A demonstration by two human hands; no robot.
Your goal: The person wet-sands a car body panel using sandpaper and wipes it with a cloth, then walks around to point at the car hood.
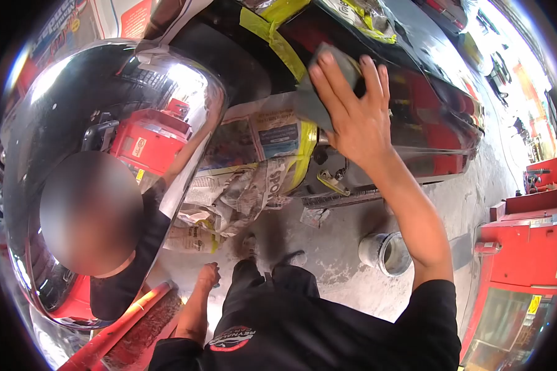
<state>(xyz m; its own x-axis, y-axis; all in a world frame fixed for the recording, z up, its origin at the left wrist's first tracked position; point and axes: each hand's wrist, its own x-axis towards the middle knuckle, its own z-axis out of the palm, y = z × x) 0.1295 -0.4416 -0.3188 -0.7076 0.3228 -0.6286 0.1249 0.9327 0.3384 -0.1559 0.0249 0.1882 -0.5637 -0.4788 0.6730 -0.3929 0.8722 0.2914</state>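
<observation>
My right hand (356, 111) lies with its fingers spread over a grey-green sheet (315, 102), pressing it to the glossy dark panel (408, 93) of a car. The thumb is hidden. Yellow masking tape (291, 59) runs along the panel just left of the sheet, and newspaper (241, 142) with more tape covers the opening below. Low at the left, my left hand (209, 275) hangs with its fingers curled; a small dark thing at its fingers is too unclear to name.
A shiny black curved panel (93, 80) stands close at the left, reflecting a person. Below it is a red beam (117, 331). A white bucket (387, 253) sits on the concrete floor (334, 247). At the right stands a red cabinet (520, 253).
</observation>
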